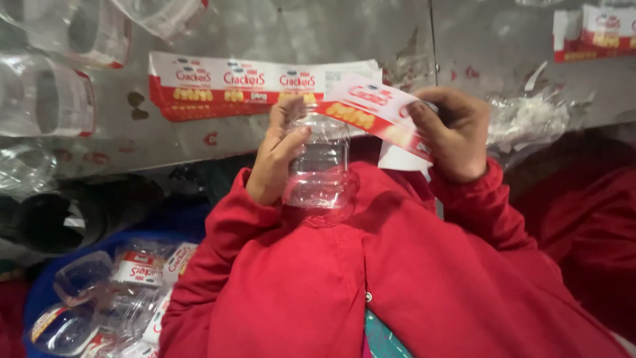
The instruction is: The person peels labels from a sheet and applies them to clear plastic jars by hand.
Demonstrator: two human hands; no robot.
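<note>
Gripping a clear plastic jar in my left hand, I have it held up in front of my chest, its lower end against my red jacket. My fingers wrap round its left side, with the thumb across the front near the top. My right hand is closed on a red and white paper label, pinched between thumb and fingers at its right end. The label slants from the top of the jar down toward my right wrist, and its left end seems to touch the jar, though the blur leaves me unsure whether it is stuck there.

On the grey metal table beyond my hands lies a flat stack of labels of the same kind, just behind the jar. A crumpled heap of clear plastic film sits to the right of my right hand. More clear jars lie on their sides at the far left of the table. Down at the lower left, a blue tub holds jars with labels already on.
</note>
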